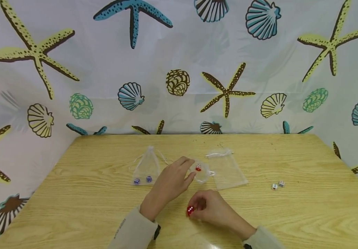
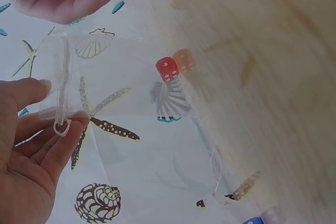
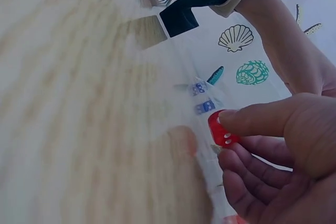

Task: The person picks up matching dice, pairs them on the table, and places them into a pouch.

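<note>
My left hand (image 1: 170, 181) holds the mouth of a sheer white drawstring bag (image 2: 126, 77), its fingertips at the drawstring loop. The bag stands up from the table, and a red die (image 2: 167, 68) lies at its bottom. My right hand (image 1: 211, 209) pinches another red die (image 3: 222, 129) between thumb and fingertips, close in front of that bag. White pips show on the pinched die. Left of the left hand, a second sheer bag (image 1: 149, 162) lies flat with two blue dice (image 1: 136, 181) in it.
Another sheer bag (image 1: 227, 171) lies flat to the right of the held one. Two white dice (image 1: 274, 186) sit farther right on the wooden table (image 1: 88, 207). Behind the table hangs a white cloth (image 1: 154, 62) printed with shells and starfish.
</note>
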`<control>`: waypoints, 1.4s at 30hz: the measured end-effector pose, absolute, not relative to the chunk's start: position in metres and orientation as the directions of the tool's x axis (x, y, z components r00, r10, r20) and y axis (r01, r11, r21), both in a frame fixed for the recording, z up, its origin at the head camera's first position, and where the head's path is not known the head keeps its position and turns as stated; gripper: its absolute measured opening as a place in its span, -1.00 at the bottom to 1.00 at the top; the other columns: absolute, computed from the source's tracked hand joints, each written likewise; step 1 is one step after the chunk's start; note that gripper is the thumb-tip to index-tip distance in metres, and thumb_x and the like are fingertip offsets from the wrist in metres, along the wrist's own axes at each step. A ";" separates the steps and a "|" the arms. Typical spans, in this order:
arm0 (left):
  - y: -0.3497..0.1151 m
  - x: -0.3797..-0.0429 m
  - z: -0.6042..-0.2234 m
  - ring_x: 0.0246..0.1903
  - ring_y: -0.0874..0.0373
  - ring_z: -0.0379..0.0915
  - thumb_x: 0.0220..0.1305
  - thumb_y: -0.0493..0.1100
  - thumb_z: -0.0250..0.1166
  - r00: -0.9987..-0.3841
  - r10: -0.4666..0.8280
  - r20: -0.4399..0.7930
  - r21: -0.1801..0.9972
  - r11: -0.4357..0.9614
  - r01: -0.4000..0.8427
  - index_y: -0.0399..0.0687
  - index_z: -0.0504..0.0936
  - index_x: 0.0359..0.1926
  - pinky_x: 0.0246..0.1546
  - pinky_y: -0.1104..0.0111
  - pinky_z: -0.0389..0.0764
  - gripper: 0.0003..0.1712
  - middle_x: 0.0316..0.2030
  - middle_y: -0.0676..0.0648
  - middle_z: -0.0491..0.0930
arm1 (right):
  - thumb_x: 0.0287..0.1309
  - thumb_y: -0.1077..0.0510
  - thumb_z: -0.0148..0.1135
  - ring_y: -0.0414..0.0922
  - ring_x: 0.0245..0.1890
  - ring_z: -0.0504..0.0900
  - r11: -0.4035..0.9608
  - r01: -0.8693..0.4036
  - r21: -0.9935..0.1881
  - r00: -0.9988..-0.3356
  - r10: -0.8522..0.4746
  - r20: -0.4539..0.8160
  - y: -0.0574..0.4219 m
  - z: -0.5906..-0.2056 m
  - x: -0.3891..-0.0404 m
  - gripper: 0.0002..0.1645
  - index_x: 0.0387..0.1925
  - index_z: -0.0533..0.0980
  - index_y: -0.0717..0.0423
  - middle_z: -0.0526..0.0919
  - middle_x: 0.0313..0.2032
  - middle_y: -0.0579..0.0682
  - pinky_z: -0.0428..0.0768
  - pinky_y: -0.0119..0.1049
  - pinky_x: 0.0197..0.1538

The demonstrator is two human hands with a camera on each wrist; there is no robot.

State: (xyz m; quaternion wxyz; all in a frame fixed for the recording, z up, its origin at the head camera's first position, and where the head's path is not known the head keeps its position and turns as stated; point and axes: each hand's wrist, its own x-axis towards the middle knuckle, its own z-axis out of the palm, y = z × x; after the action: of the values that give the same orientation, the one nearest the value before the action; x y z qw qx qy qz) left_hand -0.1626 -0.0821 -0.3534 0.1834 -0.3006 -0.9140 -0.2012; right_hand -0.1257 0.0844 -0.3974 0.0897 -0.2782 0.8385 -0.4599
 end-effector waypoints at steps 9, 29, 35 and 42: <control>-0.081 -0.163 -0.354 -0.17 0.01 0.61 0.24 -0.17 0.30 -0.748 0.476 0.463 0.254 0.737 0.627 -0.28 0.58 0.04 -0.22 0.24 0.65 -0.62 -0.09 -0.17 0.61 | -0.05 0.32 0.37 -0.39 -0.47 0.51 0.446 -0.394 -0.804 -0.849 -0.512 0.132 0.091 -0.382 -0.125 -0.87 -0.38 0.61 0.16 0.64 -0.46 -0.07 0.53 -0.48 -0.40; -0.081 -0.161 -0.352 -0.16 0.03 0.62 0.26 -0.15 0.29 -0.762 0.484 0.430 0.251 0.747 0.616 -0.26 0.57 0.05 -0.19 0.26 0.65 -0.61 -0.06 -0.15 0.60 | 0.01 0.27 0.38 -0.30 -0.43 0.55 0.507 -0.432 -0.745 -0.896 -0.338 0.290 0.107 -0.338 -0.136 -0.82 -0.27 0.63 0.12 0.67 -0.36 -0.03 0.56 -0.44 -0.38; -0.081 -0.161 -0.353 -0.18 0.01 0.62 0.25 -0.15 0.29 -0.758 0.480 0.442 0.263 0.738 0.621 -0.27 0.58 0.04 -0.21 0.26 0.65 -0.61 -0.08 -0.15 0.61 | -0.01 0.31 0.38 -0.23 -0.43 0.57 0.524 -0.461 -0.716 -0.887 -0.293 0.357 0.103 -0.335 -0.145 -0.81 -0.27 0.63 0.19 0.68 -0.33 0.03 0.56 -0.47 -0.42; -0.082 -0.161 -0.353 -0.18 0.00 0.62 0.23 -0.17 0.31 -0.757 0.468 0.456 0.269 0.738 0.619 -0.28 0.58 0.02 -0.21 0.25 0.66 -0.62 -0.09 -0.16 0.61 | 0.00 0.32 0.37 -0.18 -0.42 0.60 0.533 -0.456 -0.713 -0.890 -0.267 0.370 0.100 -0.333 -0.153 -0.80 -0.26 0.62 0.21 0.68 -0.29 0.08 0.57 -0.47 -0.41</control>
State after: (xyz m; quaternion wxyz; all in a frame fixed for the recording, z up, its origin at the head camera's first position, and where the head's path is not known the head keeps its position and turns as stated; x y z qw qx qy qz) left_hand -0.1608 -0.0819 -0.3530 0.1824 -0.2972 -0.9142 -0.2065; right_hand -0.1529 0.1005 -0.3329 -0.1083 -0.2082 0.8687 -0.4363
